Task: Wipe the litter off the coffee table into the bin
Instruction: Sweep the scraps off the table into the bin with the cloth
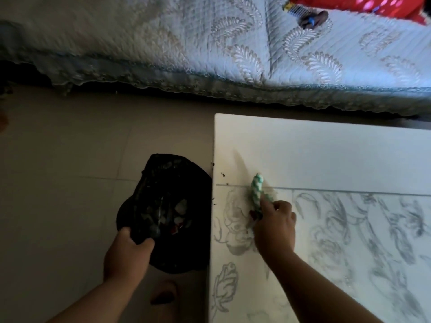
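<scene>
Your left hand [127, 249] clamps the near rim of the black-lined bin [163, 213], thumb hooked over the edge and fingers wrapped beneath, holding it tight against the side of the coffee table [314, 155]. Scraps already lie in the liner just beyond your thumb. A foot [164, 293] shows on the tiled floor [70, 159] below that wrist.

Your right hand [274, 226] presses down on the tabletop's rose-print panel, fingers closed around a green-and-white cloth [256, 192] whose twisted end pokes out past your fingertips toward the far side. Left of those fingertips, a few dark crumbs [222, 175] sit near the table's edge, with more specks along the seam line and at the very lip above the bin. The cloth's blur suggests a stroke in progress.

The step in hand looks like the sweep itself, with most of the visible surface clean. The next move calls for drawing the cloth leftward past the crumbs and over the edge, keeping the bin mouth directly under the drop point so nothing lands on the tiles.

Beyond the table, a quilted bedspread [210, 43] hangs over a bed, where another person's hand [312, 19] rests by a red garment [373, 5].
</scene>
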Tool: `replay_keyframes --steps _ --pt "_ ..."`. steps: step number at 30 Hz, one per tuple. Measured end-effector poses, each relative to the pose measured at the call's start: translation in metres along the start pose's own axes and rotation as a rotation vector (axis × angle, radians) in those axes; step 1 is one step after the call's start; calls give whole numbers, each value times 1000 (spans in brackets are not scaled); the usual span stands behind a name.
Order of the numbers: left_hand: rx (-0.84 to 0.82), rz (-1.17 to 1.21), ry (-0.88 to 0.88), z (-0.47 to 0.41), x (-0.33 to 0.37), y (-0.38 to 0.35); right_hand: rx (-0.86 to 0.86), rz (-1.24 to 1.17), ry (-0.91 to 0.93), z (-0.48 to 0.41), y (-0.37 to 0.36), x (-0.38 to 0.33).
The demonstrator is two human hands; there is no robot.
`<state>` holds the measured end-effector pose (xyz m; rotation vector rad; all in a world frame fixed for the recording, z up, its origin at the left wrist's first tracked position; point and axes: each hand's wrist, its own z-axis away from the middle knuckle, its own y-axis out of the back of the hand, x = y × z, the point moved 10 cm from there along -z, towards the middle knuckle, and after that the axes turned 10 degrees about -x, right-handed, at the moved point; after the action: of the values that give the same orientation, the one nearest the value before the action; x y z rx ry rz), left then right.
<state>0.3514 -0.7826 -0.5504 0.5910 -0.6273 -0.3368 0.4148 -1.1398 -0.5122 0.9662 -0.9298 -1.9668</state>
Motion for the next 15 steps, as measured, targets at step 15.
replay_keyframes --steps 15 --pt "-102 84 -73 -4 -9 7 -106 -101 234 48 -66 -138"
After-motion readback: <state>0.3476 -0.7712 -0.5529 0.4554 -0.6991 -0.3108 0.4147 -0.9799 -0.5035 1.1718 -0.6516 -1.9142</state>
